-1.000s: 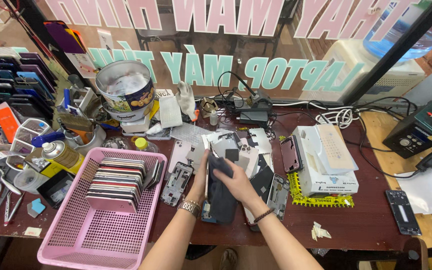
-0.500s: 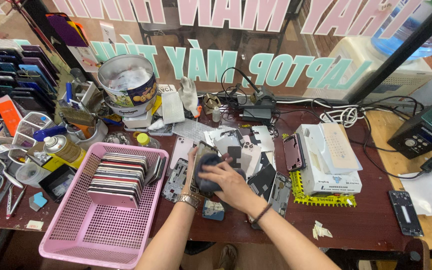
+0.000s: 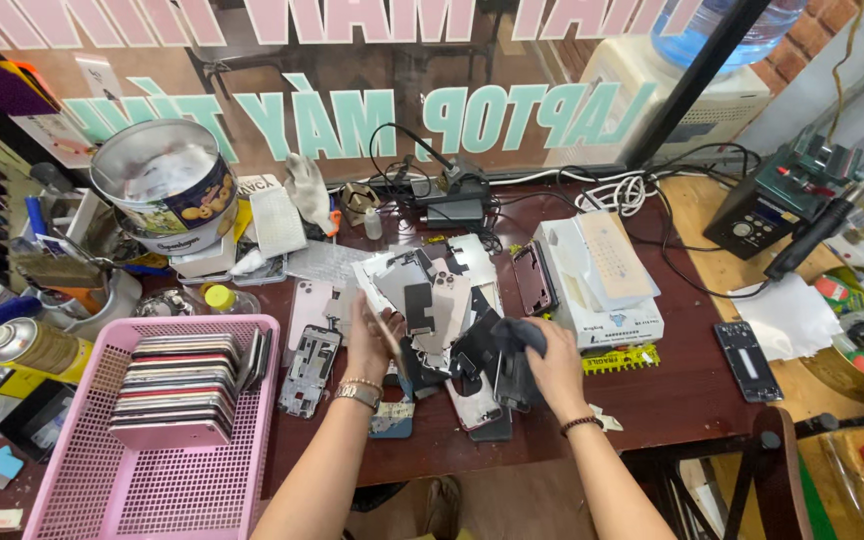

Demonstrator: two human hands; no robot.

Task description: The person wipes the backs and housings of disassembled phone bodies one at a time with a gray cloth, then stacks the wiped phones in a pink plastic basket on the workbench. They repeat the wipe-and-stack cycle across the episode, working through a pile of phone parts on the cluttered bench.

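Observation:
A heap of phone back covers and frames (image 3: 432,300) lies in the middle of the dark red workbench (image 3: 652,400). My left hand (image 3: 372,340), with a watch at the wrist, holds a thin phone part upright at the heap's left side. My right hand (image 3: 552,365), with a dark band at the wrist, grips a dark phone frame (image 3: 514,360) at the heap's right side. A bare phone frame (image 3: 309,368) lies flat just left of my left hand.
A pink basket (image 3: 102,490) with several stacked phone panels (image 3: 177,390) stands at the left. Behind it are a round tin (image 3: 162,190), a spray can (image 3: 27,345) and tools. White boxes (image 3: 602,280), a loose screen (image 3: 747,360) and a black rework station (image 3: 777,200) sit to the right.
Both hands were together on one dark phone at the heap's front. They have since parted: the left holds a thin part at the left, the right grips a dark frame at the right.

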